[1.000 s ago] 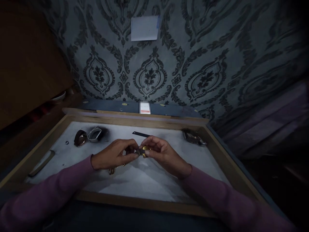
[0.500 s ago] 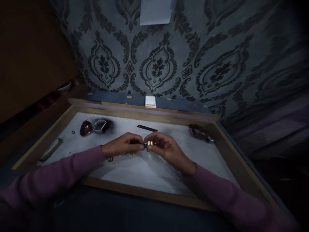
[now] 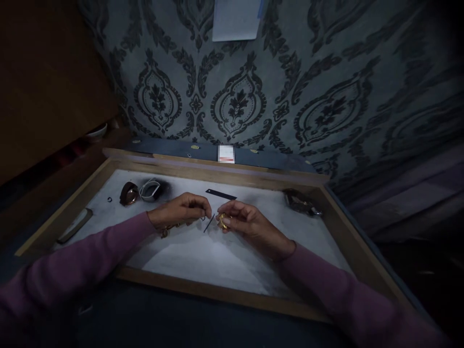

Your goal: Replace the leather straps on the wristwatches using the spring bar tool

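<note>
My right hand (image 3: 250,224) is closed on a small round gold watch case (image 3: 223,221), pinched between thumb and fingers and tilted. Left of it my left hand (image 3: 184,210) has its thumb and fingers pressed together. Something tiny shows at its fingertips, too small to name. A thin dark strip (image 3: 209,223) shows in the gap between both hands; whether it touches the tray floor I cannot tell. Partly hidden under my left hand lie gold links (image 3: 166,232). Beyond the hands lies a flat dark blade (image 3: 221,194) with a hole at one end.
Low wooden walls surround the white-floored tray (image 3: 217,282). A brown-strapped watch (image 3: 128,193) and a grey band (image 3: 149,190) lie at back left, with a curved strap (image 3: 75,226) nearer. More dark watches (image 3: 302,203) rest at back right. A patterned wall (image 3: 237,101) rises behind.
My hands were together at the gold watch case; now my left hand has drawn away to the left. The thin dark strip shows between them, and the watch case has turned.
</note>
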The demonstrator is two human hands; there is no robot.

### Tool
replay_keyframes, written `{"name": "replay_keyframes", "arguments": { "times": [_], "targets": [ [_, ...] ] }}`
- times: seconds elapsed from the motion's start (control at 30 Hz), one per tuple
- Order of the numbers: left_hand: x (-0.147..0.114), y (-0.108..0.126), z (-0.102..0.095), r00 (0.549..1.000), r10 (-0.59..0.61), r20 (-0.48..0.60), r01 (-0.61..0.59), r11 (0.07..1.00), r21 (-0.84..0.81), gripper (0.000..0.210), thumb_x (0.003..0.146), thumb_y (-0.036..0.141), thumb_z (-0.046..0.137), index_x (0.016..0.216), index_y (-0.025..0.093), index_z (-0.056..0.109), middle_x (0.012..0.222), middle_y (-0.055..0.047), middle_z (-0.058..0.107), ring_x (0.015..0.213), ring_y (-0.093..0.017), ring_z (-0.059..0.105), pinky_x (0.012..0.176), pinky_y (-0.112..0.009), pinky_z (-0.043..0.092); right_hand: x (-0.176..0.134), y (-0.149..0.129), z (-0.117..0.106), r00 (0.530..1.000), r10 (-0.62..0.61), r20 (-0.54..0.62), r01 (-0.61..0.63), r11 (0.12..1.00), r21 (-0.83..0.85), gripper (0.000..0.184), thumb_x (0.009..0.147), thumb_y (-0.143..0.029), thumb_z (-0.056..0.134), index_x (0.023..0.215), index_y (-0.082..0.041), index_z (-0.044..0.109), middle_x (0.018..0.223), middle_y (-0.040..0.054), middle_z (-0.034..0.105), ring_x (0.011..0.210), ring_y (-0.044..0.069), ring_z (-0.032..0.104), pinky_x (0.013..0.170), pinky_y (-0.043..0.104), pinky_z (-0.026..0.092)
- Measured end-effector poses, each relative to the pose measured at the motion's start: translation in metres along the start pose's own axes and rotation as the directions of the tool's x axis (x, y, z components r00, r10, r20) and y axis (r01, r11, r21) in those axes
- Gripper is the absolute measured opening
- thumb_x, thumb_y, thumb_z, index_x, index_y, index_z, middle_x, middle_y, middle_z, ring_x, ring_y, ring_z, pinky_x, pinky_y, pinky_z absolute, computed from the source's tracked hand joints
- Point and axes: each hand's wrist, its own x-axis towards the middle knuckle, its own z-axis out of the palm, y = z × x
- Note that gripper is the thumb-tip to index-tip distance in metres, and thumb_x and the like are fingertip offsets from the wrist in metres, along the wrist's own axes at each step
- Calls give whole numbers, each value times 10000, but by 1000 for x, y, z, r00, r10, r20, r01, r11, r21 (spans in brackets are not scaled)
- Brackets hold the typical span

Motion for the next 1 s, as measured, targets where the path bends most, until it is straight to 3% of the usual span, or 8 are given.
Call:
{"name": "replay_keyframes", "arguments": {
  "times": [0.1,0.27,0.4,0.63,0.7,0.8,0.93,1.0],
  "targets": [
    [-2,1,-16,999,45,-26,-36,959,281,177,867,273,473,891,148,596,614,52,426,550,-90,374,523,-208,294,1,3,-2,999,13,-35,-13,1000,-18,283,709,-306,810,911,-168,669,837,25,674,723,121,612,652,266,517],
    [-4,-5,-25,994,68,-90,18,689,725,179,906,234,434,1015,170,560,686,20,524,652,-146,500,628,-253,350,1,5,-4,998,58,-38,-60,996,-68,280,728,-308,793,928,-165,659,886,35,683,768,132,637,695,289,533],
    [-5,-14,-20,992,56,-113,70,502,862,168,927,253,457,1058,172,526,746,-15,595,708,-194,575,637,-275,368,1,5,-3,998,58,22,-56,995,-81,324,706,-265,810,970,-171,645,918,34,695,833,145,664,793,327,548],
    [-7,-11,-16,958,275,-86,-11,334,943,122,926,254,494,1011,169,516,966,-78,619,886,-216,582,729,-302,437,-1,5,-1,1000,16,23,-13,995,-104,341,720,-268,798,1001,-182,624,936,36,706,877,163,686,844,375,569],
    [-8,-5,-10,932,347,-104,-24,345,938,114,945,222,444,981,162,534,945,-88,613,892,-221,566,749,-323,443,-1,5,-2,1000,7,12,-6,994,-105,348,713,-267,802,998,-181,621,910,29,707,847,161,694,813,366,581],
    [-9,5,5,902,411,-129,-98,487,868,152,960,204,403,977,160,548,917,-78,621,839,-200,569,743,-323,445,1,6,-2,1000,-6,-12,5,995,-95,352,692,-259,813,977,-176,623,862,20,713,785,152,702,727,322,592],
    [-11,12,22,950,292,-106,-157,747,646,125,948,221,440,1002,182,546,835,-16,630,714,-142,564,668,-261,432,2,6,-2,998,-30,-47,26,996,-84,340,660,-265,834,919,-170,636,812,15,720,734,145,705,641,271,584],
    [-11,12,28,965,253,-72,-174,821,544,126,932,223,468,1039,190,526,834,-6,634,711,-136,566,653,-247,432,2,4,-1,998,-35,-51,31,997,-75,327,663,-287,835,893,-168,635,791,9,717,716,147,709,610,260,578]
  ]
}}
